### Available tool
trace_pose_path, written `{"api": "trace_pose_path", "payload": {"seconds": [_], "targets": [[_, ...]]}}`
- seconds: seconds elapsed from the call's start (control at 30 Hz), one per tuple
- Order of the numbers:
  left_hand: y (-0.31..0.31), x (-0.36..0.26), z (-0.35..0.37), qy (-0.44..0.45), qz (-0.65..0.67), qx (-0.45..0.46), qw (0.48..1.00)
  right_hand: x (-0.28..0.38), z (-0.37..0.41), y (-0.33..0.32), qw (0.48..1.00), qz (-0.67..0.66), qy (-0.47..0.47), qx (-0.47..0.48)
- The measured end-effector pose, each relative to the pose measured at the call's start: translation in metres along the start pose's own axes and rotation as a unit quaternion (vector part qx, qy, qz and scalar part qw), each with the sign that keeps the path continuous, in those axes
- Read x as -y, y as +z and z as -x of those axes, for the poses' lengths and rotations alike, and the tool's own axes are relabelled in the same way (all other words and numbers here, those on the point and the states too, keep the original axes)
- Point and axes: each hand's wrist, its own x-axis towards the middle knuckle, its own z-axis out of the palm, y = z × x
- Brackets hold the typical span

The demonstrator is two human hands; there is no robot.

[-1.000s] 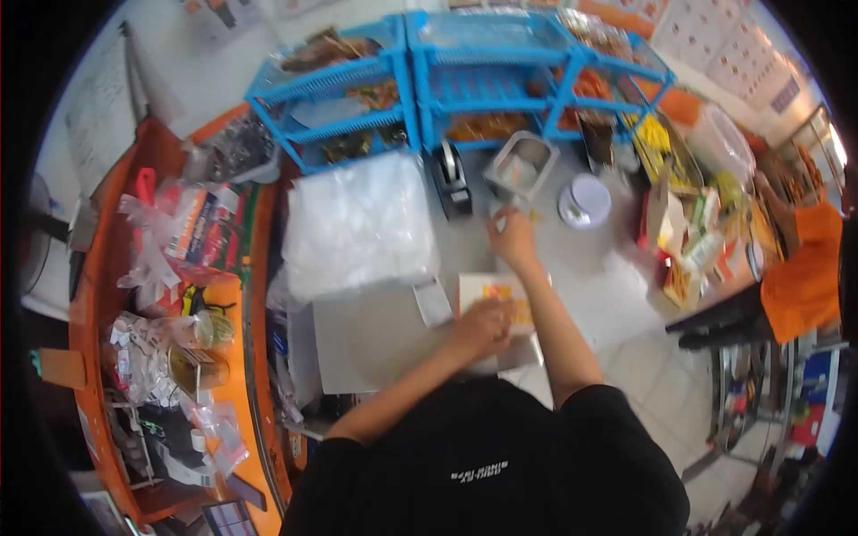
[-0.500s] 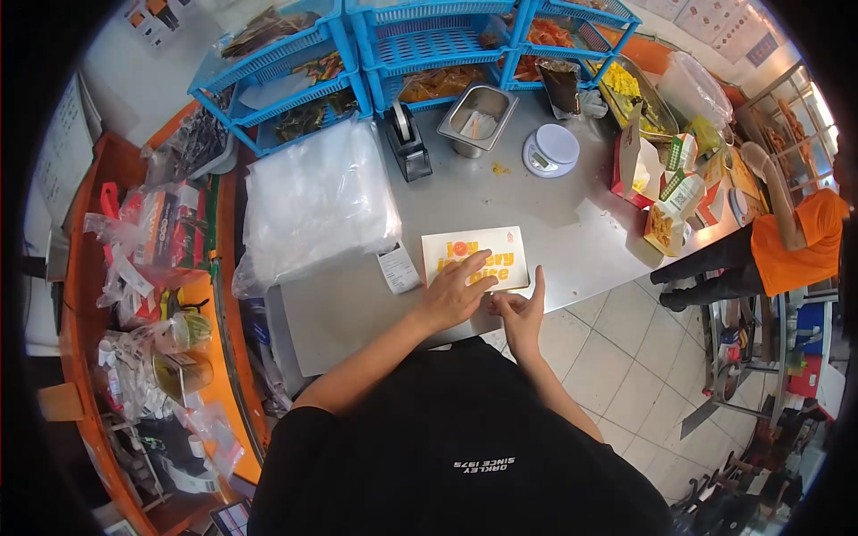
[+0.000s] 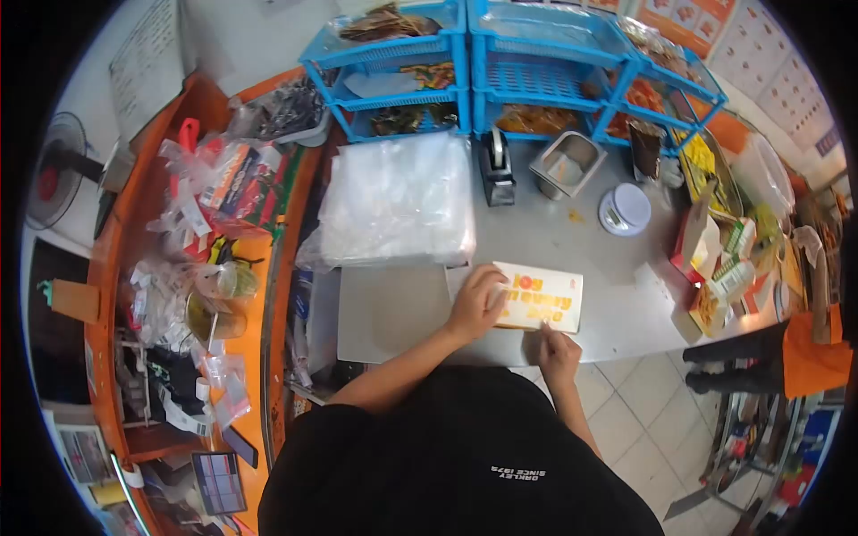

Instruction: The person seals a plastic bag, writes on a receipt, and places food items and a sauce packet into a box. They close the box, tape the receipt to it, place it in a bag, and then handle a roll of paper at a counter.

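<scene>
A white cardboard food box (image 3: 563,290) with yellow and orange lettering lies on the steel table near its front edge. My left hand (image 3: 478,304) grips the box's left end with curled fingers. At the front edge of the box, my right hand (image 3: 559,351) is closed, its fingertips pinched against the lower rim. What the right fingertips hold, if anything besides the rim, is too small to tell. Part of a paper slip (image 3: 459,275) shows behind my left hand.
Clear plastic bags (image 3: 398,201) lie stacked at the left. Behind stand a tape dispenser (image 3: 498,170), a metal container (image 3: 568,163), a scale (image 3: 624,209) and blue racks (image 3: 536,82). Open food boxes (image 3: 715,281) crowd the right, beside a person in orange (image 3: 811,353).
The view has swung left. My left hand has gone from lying across the top of the box to its left end. My right index finger, stretched out before, is now curled at the front edge.
</scene>
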Motion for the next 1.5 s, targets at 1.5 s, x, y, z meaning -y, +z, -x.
{"api": "trace_pose_path", "payload": {"seconds": [1.5], "targets": [[-0.117, -0.091, 0.001, -0.072, 0.148, -0.286, 0.944, 0.157, -0.18, 0.052, 0.74, -0.603, 0.151, 0.257]]}}
